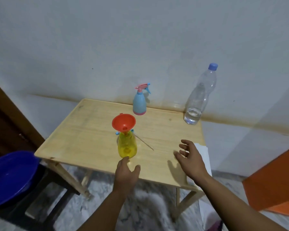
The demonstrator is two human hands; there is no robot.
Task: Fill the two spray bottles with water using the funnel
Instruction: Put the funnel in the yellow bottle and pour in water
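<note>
Funnel (123, 122) sits in the yellow spray bottle (127, 147), frame center, w/ water inside afaict. Blue spray bottle (139, 103) behind it is capped, prob unfilled. Water bottle (200, 95) upper right nearly empty. Left hand (126, 174) and right hand (191, 157) both relaxed, holding nothing.

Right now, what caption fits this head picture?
Funnel sits in yellow bottle; both hands open nearby.

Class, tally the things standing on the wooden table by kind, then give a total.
Spray bottles: 2, yellow and blue
Funnels: 1, orange, sitting in the yellow bottle
Water bottles: 1
Total: 4
</note>
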